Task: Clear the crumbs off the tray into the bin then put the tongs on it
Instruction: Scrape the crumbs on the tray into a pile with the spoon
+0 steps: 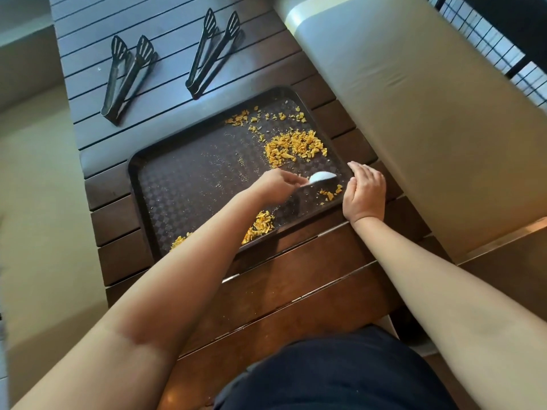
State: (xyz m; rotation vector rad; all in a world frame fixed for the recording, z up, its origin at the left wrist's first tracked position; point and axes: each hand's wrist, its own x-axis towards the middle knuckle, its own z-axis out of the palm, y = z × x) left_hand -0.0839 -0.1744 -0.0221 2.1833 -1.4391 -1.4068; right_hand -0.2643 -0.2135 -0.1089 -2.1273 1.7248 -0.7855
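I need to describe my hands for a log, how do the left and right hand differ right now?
The left hand pinches a white tissue over the tray; the right hand holds nothing. The left reaches inside the tray; the right rests on its right rim, fingers straight. Both are bare.

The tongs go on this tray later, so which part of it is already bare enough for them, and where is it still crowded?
On the tray, the left half, between its left rim and the left hand, carries only fine specks. Crowded: the crumbs heaped toward the far right corner, smaller piles along the near rim. The right hand rests on the right rim.
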